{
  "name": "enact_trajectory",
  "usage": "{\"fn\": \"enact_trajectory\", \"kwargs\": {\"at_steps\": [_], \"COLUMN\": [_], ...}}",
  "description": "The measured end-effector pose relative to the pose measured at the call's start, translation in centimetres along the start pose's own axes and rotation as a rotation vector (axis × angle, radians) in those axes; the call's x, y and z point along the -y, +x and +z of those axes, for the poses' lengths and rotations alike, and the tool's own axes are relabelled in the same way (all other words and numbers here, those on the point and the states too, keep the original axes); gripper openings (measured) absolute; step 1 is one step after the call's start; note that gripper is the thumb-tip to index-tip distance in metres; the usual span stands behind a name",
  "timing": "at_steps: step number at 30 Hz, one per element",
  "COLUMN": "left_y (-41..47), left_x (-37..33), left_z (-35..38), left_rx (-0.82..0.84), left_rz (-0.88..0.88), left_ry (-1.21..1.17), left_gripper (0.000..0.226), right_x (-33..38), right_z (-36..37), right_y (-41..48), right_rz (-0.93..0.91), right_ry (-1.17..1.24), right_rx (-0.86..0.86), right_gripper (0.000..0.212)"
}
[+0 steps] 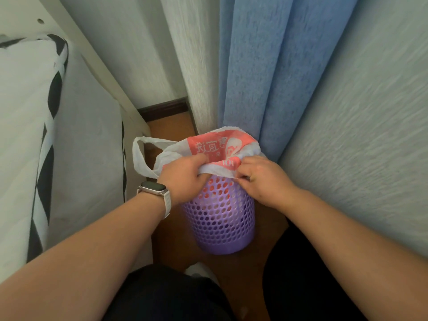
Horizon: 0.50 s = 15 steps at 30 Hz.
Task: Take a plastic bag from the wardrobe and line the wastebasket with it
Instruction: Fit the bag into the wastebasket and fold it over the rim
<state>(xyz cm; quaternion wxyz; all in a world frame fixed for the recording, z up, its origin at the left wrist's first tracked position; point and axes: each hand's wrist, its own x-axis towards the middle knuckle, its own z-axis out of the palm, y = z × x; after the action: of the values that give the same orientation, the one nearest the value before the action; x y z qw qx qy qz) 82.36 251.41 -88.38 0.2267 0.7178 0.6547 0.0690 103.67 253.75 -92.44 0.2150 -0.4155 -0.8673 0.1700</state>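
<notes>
Head view, looking down over both forearms: left grip point(183, 179) curled round the near-left edge of the plastic bag point(215, 144), fingers closed into the film; right grip point(266, 181) pinching the same edge just to the right, fingertips bunched on a white fold. Both close together, nearly touching, at the near rim of the wastebasket point(220, 218).

Bag white with a red printed panel, spread over the mouth of the wastebasket and lying mostly beyond and above the two hands. Near edge gathered between them and drawn over the rim. One bag handle point(139, 158) looping loose to the left, outside the rim, well left of the left wrist. Red and white film showing through the round holes in the upper wall, so partly inside.

Wastebasket purple, perforated, upright on the wooden floor point(250, 274), close against the blue curtain point(266, 66) behind and near the pale wall at right. Watch point(152, 188) with a pale strap on the left wrist. Mattress point(81, 135) in a white cover with black pattern along the left side. Dark-clad knees at the bottom edge.
</notes>
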Motion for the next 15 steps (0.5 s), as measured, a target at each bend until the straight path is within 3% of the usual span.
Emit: {"fn": "enact_trajectory", "kwargs": {"at_steps": [6, 11, 15], "left_y": [-0.4, -0.1, -0.1], "left_x": [-0.1, -0.1, -0.1], "left_z": [-0.2, -0.1, 0.2], "left_rx": [0.056, 0.041, 0.039], "left_rz": [0.069, 0.038, 0.050], "left_ry": [-0.040, -0.087, -0.081], "left_gripper": [0.047, 0.022, 0.006], "right_x": [-0.1, 0.7, 0.5], "right_z": [0.0, -0.9, -0.4], "right_y": [0.0, 0.6, 1.1], "right_rz": [0.089, 0.083, 0.104], "right_ry": [0.036, 0.040, -0.004], "right_rx": [0.078, -0.144, -0.015], "right_gripper": [0.026, 0.037, 0.052]}}
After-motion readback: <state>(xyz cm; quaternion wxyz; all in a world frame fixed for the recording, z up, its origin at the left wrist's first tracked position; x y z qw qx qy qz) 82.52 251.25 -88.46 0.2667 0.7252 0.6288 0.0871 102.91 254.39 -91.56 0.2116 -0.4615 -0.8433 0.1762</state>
